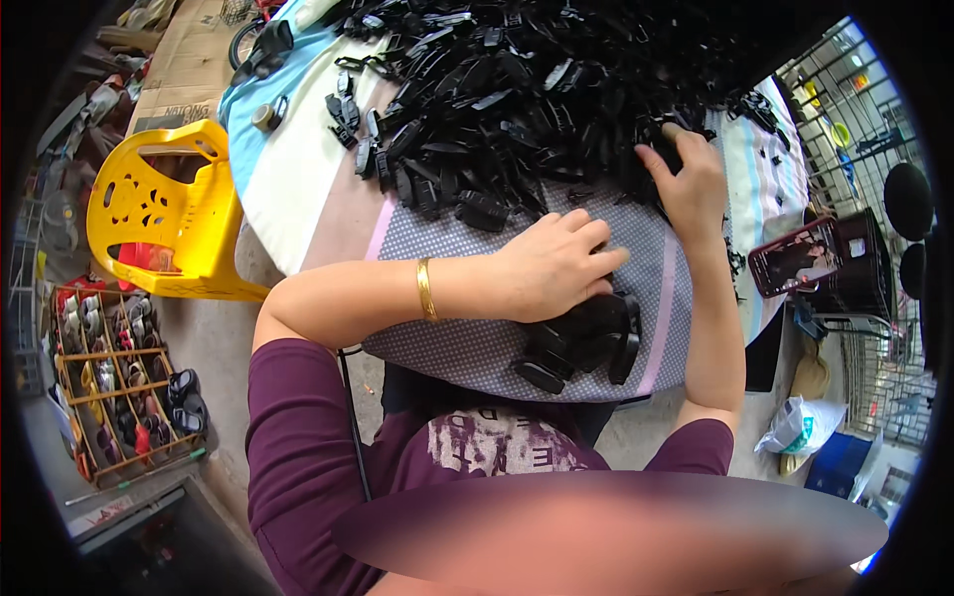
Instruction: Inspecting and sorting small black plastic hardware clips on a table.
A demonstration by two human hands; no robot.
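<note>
A large heap of small black plastic pieces (497, 99), which look like buckles or clips, covers the far part of the cloth-covered table (338, 189). My left hand (561, 263) is curled, its fingertips turned down at a small group of black pieces (586, 343) lying near the table's front edge. Whatever those fingers grip is hidden beneath them. At the heap's right side is my right hand (691, 189), thumb and forefinger apart, fingertips touching the dark pieces. Its other fingers are partly hidden.
A yellow plastic chair (214, 223) stands left of the table, near a rack of shoes (114, 382). On the right, a phone (795, 258) with a lit screen leans by a dark container (865, 263). A small round object (265, 117) sits at the table's left edge.
</note>
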